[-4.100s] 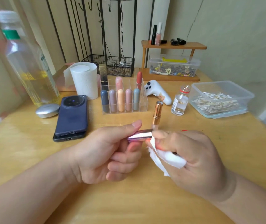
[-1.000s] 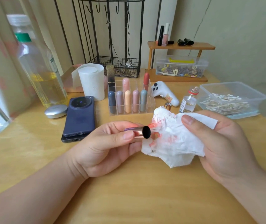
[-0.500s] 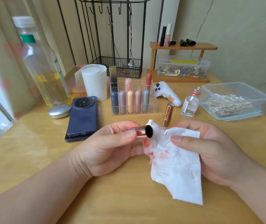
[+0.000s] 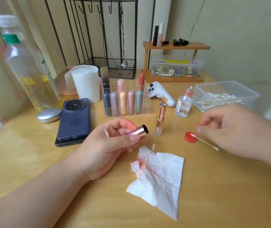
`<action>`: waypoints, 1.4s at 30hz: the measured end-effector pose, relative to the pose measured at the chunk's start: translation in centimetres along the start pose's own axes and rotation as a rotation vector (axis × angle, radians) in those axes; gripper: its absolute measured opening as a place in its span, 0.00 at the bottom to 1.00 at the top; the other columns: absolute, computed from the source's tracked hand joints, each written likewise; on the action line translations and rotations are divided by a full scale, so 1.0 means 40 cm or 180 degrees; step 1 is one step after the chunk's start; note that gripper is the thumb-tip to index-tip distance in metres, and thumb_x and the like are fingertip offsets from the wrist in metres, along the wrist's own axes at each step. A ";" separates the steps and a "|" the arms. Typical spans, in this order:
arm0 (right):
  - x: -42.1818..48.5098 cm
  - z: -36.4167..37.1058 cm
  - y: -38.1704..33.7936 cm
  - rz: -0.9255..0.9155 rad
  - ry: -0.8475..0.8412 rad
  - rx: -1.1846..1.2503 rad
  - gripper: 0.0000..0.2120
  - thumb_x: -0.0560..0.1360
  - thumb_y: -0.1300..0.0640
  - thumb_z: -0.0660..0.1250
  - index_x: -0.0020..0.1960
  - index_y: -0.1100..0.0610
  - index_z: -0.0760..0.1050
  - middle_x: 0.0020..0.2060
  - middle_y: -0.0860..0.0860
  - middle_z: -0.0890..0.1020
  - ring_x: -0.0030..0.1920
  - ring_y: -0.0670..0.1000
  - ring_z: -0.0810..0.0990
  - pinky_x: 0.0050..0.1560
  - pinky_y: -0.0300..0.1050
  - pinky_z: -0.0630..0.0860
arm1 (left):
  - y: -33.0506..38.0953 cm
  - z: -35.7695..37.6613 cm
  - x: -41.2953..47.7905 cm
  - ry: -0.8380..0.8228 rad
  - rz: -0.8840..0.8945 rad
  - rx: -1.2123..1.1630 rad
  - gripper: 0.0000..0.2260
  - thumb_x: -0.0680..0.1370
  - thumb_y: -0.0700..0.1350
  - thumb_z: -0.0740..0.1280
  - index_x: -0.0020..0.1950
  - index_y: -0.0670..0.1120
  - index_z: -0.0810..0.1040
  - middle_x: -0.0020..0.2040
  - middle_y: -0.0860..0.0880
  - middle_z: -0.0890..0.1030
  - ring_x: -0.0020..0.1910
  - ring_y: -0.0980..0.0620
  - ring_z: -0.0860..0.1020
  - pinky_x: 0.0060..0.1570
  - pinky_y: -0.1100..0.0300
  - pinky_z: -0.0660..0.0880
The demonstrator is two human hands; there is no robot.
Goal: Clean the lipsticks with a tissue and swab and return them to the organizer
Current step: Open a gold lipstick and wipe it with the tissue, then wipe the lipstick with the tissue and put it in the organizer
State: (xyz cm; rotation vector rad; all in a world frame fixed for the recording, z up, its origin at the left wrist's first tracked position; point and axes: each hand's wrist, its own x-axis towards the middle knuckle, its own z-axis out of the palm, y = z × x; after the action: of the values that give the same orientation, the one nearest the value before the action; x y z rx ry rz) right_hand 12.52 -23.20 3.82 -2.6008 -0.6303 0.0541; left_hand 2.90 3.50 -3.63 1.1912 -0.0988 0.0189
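Wooden table (image 4: 213, 203) | left hand (image 4: 108, 150) grips lipstick cap (image 4: 139, 131) | open end rightward

Tissue (image 4: 158, 178) before lipstick (image 4: 160, 119); organizer (image 4: 127, 102) behind.

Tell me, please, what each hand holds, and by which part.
The left hand pinches the cap by its closed end; the right hand holds nothing, above the swab.

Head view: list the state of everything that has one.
lipstick cap, off, gripped by left hand.
right hand, blurred, grip unclear.
lipstick, upright, uncapped.
tissue, lying flat, red-stained.
glass bottle, uncapped.
red cap, off the bottle.
cotton swab, lying, tip on red cap.
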 end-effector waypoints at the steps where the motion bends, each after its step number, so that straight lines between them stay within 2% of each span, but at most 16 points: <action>1: 0.009 -0.017 0.021 0.0068 0.0044 -0.0026 0.06 0.70 0.49 0.75 0.38 0.44 0.79 0.25 0.47 0.79 0.24 0.47 0.74 0.33 0.50 0.76 | 0.001 0.003 -0.001 0.0001 0.0011 0.0018 0.15 0.66 0.39 0.80 0.47 0.41 0.79 0.40 0.42 0.83 0.45 0.45 0.80 0.43 0.57 0.71; 3: 0.021 -0.028 0.056 0.0231 -0.0142 -0.0229 0.07 0.67 0.49 0.78 0.36 0.46 0.80 0.28 0.45 0.81 0.28 0.48 0.78 0.37 0.52 0.79 | 0.003 0.008 -0.002 0.0014 0.0043 0.0034 0.15 0.66 0.39 0.81 0.46 0.41 0.78 0.41 0.39 0.82 0.44 0.45 0.83 0.46 0.53 0.69; 6: 0.026 -0.014 0.076 0.0502 -0.0683 -0.0541 0.09 0.65 0.47 0.79 0.38 0.47 0.81 0.31 0.42 0.83 0.33 0.44 0.81 0.41 0.48 0.80 | 0.004 0.016 -0.005 0.0017 0.0056 0.0113 0.13 0.66 0.36 0.78 0.42 0.42 0.75 0.42 0.39 0.83 0.48 0.43 0.83 0.47 0.50 0.67; 10: 0.034 0.008 0.078 0.0531 -0.0972 -0.0640 0.10 0.66 0.46 0.79 0.40 0.48 0.80 0.34 0.46 0.82 0.35 0.45 0.81 0.38 0.42 0.77 | 0.002 0.021 -0.004 0.0040 0.0009 0.0264 0.11 0.66 0.37 0.76 0.41 0.42 0.74 0.37 0.43 0.83 0.52 0.35 0.76 0.51 0.46 0.67; 12: 0.039 0.013 0.081 0.0492 -0.0946 -0.0680 0.08 0.69 0.47 0.77 0.39 0.48 0.80 0.34 0.46 0.82 0.35 0.45 0.80 0.37 0.42 0.77 | 0.002 0.019 -0.001 0.0092 -0.0030 0.0267 0.11 0.65 0.37 0.77 0.42 0.42 0.77 0.37 0.41 0.82 0.51 0.34 0.75 0.51 0.47 0.70; 14: 0.044 0.014 0.087 0.0461 -0.0884 -0.0636 0.07 0.70 0.50 0.76 0.37 0.48 0.80 0.32 0.45 0.82 0.33 0.45 0.79 0.36 0.41 0.76 | 0.003 0.018 0.000 0.0102 -0.0069 0.0254 0.10 0.65 0.37 0.77 0.42 0.43 0.79 0.39 0.40 0.83 0.50 0.34 0.74 0.46 0.54 0.74; 18: 0.052 -0.003 0.108 0.0358 -0.0842 -0.0279 0.07 0.72 0.56 0.74 0.36 0.48 0.82 0.32 0.47 0.84 0.36 0.55 0.82 0.43 0.54 0.80 | 0.005 0.020 0.000 0.0152 -0.0083 0.0246 0.10 0.68 0.33 0.76 0.44 0.40 0.78 0.39 0.39 0.83 0.48 0.40 0.82 0.39 0.60 0.75; 19: 0.053 -0.010 0.111 0.0298 -0.0831 -0.0158 0.08 0.73 0.57 0.73 0.37 0.47 0.81 0.33 0.48 0.85 0.36 0.56 0.82 0.43 0.54 0.79 | 0.005 0.021 0.000 0.0158 -0.0071 0.0248 0.09 0.68 0.32 0.74 0.45 0.39 0.78 0.39 0.39 0.83 0.46 0.42 0.82 0.38 0.61 0.74; 23: 0.060 -0.025 0.125 0.0148 -0.0476 0.0331 0.10 0.73 0.58 0.73 0.38 0.43 0.82 0.30 0.50 0.83 0.31 0.49 0.76 0.39 0.46 0.72 | 0.003 0.020 0.003 0.0139 -0.0056 0.0266 0.10 0.69 0.33 0.74 0.48 0.37 0.79 0.43 0.40 0.85 0.36 0.50 0.79 0.36 0.62 0.73; 26: 0.062 -0.015 0.125 0.0161 -0.0443 0.0440 0.10 0.73 0.58 0.73 0.37 0.45 0.82 0.26 0.48 0.78 0.28 0.46 0.72 0.37 0.44 0.69 | 0.000 0.016 0.004 0.0082 -0.0080 0.0202 0.12 0.67 0.38 0.77 0.48 0.41 0.81 0.44 0.39 0.85 0.40 0.48 0.79 0.36 0.63 0.73; 31: 0.066 0.008 0.114 0.0299 -0.0443 0.0224 0.09 0.73 0.58 0.74 0.35 0.51 0.82 0.29 0.48 0.82 0.31 0.47 0.75 0.38 0.43 0.71 | -0.002 0.013 0.005 0.0031 -0.0100 0.0225 0.11 0.66 0.39 0.77 0.47 0.42 0.82 0.45 0.38 0.84 0.40 0.49 0.79 0.37 0.63 0.73; 34: 0.068 0.015 0.107 0.0285 -0.0247 0.0119 0.07 0.73 0.58 0.74 0.36 0.51 0.82 0.30 0.45 0.81 0.33 0.45 0.76 0.35 0.42 0.69 | -0.002 0.013 0.004 0.0035 -0.0067 0.0246 0.11 0.67 0.37 0.77 0.47 0.41 0.81 0.45 0.36 0.82 0.38 0.49 0.77 0.36 0.63 0.74; 37: 0.068 0.011 0.107 0.0285 -0.0133 0.0379 0.08 0.72 0.59 0.75 0.36 0.50 0.83 0.25 0.42 0.78 0.28 0.43 0.73 0.34 0.41 0.67 | -0.003 0.014 0.005 0.0052 -0.0056 0.0278 0.10 0.68 0.32 0.73 0.47 0.39 0.79 0.41 0.41 0.82 0.34 0.51 0.77 0.36 0.63 0.75; 42: 0.072 0.005 0.123 0.0318 -0.0072 0.0818 0.09 0.72 0.60 0.75 0.36 0.48 0.83 0.27 0.47 0.76 0.29 0.47 0.71 0.36 0.44 0.66 | -0.004 0.012 0.005 0.0024 -0.0058 0.0369 0.11 0.67 0.30 0.73 0.47 0.39 0.80 0.39 0.42 0.81 0.34 0.51 0.78 0.38 0.61 0.77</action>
State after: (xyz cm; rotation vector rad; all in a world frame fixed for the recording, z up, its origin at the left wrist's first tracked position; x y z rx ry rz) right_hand 17.15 -25.72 1.65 -2.3832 -0.4670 0.1842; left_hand 3.06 2.98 -3.57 1.3078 -0.0811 0.0133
